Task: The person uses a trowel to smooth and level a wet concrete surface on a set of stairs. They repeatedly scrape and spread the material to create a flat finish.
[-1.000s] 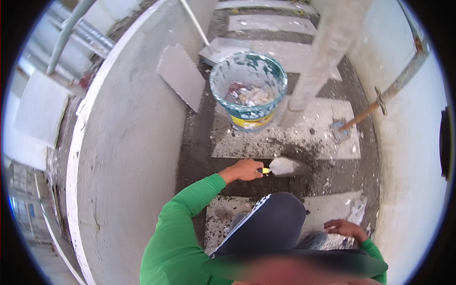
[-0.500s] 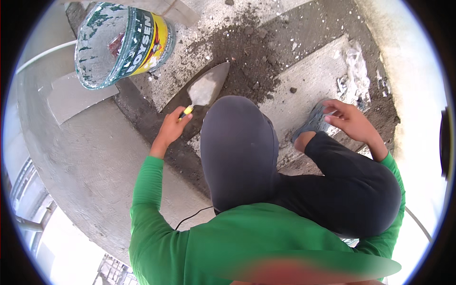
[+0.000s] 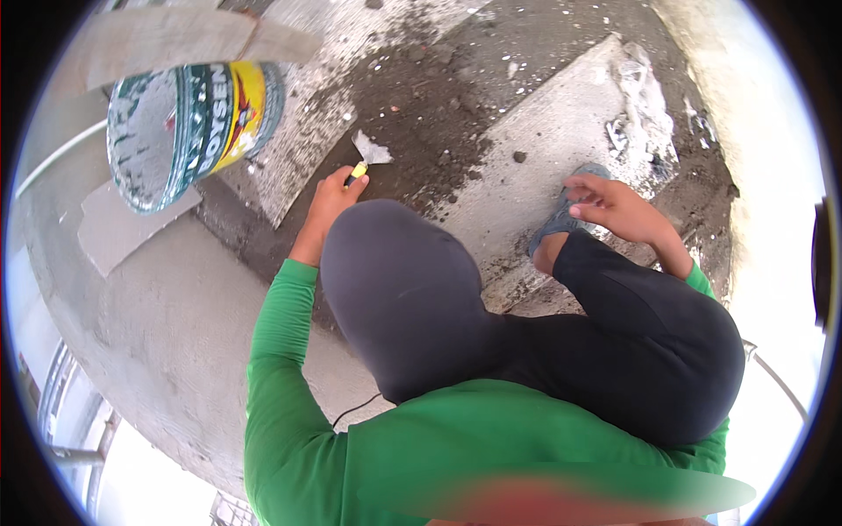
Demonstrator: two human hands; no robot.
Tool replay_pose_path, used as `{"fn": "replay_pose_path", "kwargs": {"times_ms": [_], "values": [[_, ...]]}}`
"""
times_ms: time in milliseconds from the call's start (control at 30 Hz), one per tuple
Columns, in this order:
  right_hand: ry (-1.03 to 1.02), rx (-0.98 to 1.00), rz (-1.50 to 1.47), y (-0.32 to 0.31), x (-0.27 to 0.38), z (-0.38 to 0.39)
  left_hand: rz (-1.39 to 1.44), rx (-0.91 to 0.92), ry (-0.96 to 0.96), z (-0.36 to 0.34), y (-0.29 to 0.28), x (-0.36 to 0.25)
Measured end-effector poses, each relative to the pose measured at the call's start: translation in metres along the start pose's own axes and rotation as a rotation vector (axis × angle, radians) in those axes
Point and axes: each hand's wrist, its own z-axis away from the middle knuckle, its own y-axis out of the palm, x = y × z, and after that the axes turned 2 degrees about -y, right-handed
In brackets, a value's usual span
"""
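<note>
My left hand is closed round the yellow and black handle of a pointed trowel. The pale part of its blade shows against dark, loose soil; I cannot make out the rest of the blade. Near the shoe on my foot, my right hand hangs with fingers loosely bent and apart, holding nothing. Both of my knees are bent, one of them rising close beside my left hand.
A green and yellow paint bucket lies tilted at the upper left, partly behind a blurred board. Pale slabs lie in the soil. Crumpled white plastic sits at the right. A curved grey concrete surface runs along the left.
The trowel blade has swung into the soil, and less of it shows. My left hand has shifted slightly; my left-side knee leans further left. The bucket appears lower and further left in view.
</note>
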Motion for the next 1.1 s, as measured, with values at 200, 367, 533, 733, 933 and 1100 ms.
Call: {"fn": "replay_pose_path", "kwargs": {"times_ms": [200,367,533,733,933,1100], "values": [[-0.032,0.014,0.14,0.02,-0.025,-0.036,0.018,-0.06,0.13,-0.031,0.023,0.007],[-0.074,0.205,0.291,0.02,0.008,-0.068,-0.015,0.155,0.162,0.011,-0.046,-0.118],[-0.036,0.283,-0.512,0.025,0.096,-0.112,-0.397,0.203,0.445,0.031,-0.063,-0.233],[0.06,0.307,-1.172,0.046,0.144,-0.156,-0.642,0.176,0.633,0.087,-0.051,-0.234],[0.174,0.323,-0.786,0.055,0.063,-0.147,-0.681,0.034,0.554,0.174,-0.094,-0.203],[-0.076,0.35,0.066,0.091,0.057,-0.131,-0.504,0.459,0.661,0.205,-0.068,-0.16]]}}
